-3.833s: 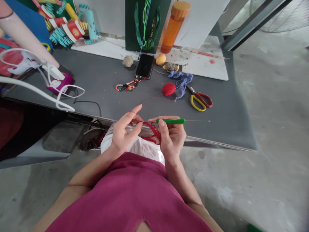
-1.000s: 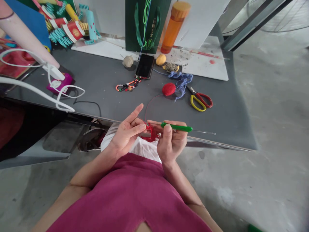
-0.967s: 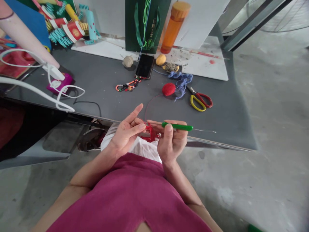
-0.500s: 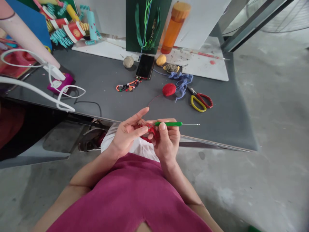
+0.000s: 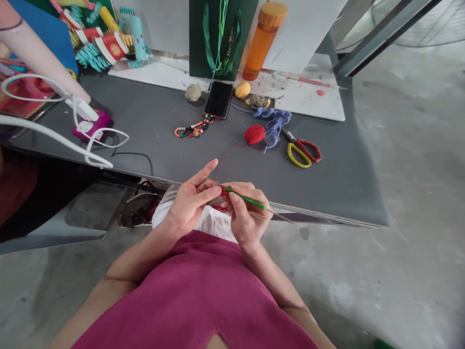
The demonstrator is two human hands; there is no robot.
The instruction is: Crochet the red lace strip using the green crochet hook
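Above my lap, just off the table's front edge, both hands are close together. My left hand (image 5: 191,198) pinches a small piece of red crochet work (image 5: 224,192) between thumb and fingers, its index finger stretched out with yarn near it. In my right hand (image 5: 250,213) is a crochet hook (image 5: 247,198) with a green handle, held between thumb and fingers; one metal end points at the red piece, the other slants down to the right. A thin red strand runs from the work toward a red yarn ball (image 5: 255,134) on the table. Fingers partly hide the red piece.
On the grey table (image 5: 160,116) lie scissors (image 5: 303,151), blue crinkled yarn (image 5: 274,123), a phone (image 5: 218,99) with a beaded strap, and beige (image 5: 193,92) and yellow (image 5: 242,89) balls. An orange bottle (image 5: 263,43) and green bag (image 5: 198,43) stand behind. White cables (image 5: 47,128) cross the left; another person's arm (image 5: 47,53) reaches in there.
The crochet hook has tilted from level to slanting down at its right end as my right hand turned. My left index finger moved slightly left, and the red strand now bows farther left.
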